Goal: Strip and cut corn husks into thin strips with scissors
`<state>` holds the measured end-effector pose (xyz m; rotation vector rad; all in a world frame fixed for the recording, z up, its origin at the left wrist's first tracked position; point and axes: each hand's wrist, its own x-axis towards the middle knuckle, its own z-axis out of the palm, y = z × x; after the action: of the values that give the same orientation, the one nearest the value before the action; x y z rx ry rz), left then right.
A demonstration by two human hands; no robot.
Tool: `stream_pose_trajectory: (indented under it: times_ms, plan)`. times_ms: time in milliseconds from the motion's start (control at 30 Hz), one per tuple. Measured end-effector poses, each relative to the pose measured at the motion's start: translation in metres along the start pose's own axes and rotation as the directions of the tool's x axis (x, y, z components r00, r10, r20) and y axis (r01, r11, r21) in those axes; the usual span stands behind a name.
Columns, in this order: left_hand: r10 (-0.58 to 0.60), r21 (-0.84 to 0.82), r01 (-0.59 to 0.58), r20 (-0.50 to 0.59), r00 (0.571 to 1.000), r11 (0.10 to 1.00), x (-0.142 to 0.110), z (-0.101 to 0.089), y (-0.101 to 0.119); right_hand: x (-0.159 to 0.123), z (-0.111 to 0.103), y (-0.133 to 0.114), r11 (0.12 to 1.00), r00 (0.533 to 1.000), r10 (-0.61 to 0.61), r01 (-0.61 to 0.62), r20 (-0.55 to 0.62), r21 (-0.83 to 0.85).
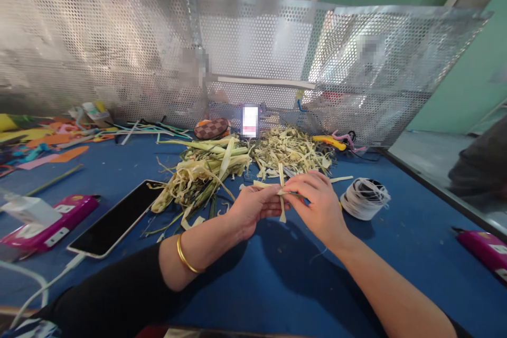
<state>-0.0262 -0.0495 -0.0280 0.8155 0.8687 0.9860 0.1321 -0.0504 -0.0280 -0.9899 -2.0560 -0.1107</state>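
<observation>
Pale dried plant strips [281, 174], crossed over each other, are pinched between my two hands above the blue table. My left hand [255, 203], with a gold bangle at its wrist, grips the crossing from the left. From the right, my right hand [319, 200] closes its fingertips on the same spot. One strip end points up and another hangs below the fingers. Just behind lie a heap of shredded dry strips [295, 150] and a bundle of long husks and stalks [198, 174]. A spool of white string [365, 199] stands beside my right hand.
At left are a black-screened phone [114, 222] with a cable and a magenta power strip [75, 214] with a white charger. A lit phone [250, 121] and checkered pouch [211, 128] stand before the perforated metal screen [253, 37]. Yellow-handled cutters [328, 142] lie behind; another magenta strip [485, 251] is at right.
</observation>
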Motion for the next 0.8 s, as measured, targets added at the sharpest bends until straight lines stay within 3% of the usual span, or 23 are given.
stream_pose_trajectory:
  times_ms: [467, 633, 800]
  plan:
    - [0.043, 0.044, -0.045, 0.047, 0.998, 0.998, -0.0017, 0.0005, 0.0009, 0.0008, -0.0005, 0.0007, 0.987, 0.992, 0.111, -0.104, -0.054, 0.124]
    - [0.059, 0.091, -0.061, 0.023, 0.998, 0.994, -0.0018, 0.0016, -0.0001, 0.0014, 0.0, 0.0001, 0.93, 0.966, 0.259, -0.249, 0.0, 0.27]
    - [0.065, 0.085, -0.065, 0.006, 0.998, 0.994, -0.0017, 0.0018, -0.0002, 0.0012, 0.002, -0.0012, 0.832, 0.903, 0.424, -0.417, 0.066, 0.366]
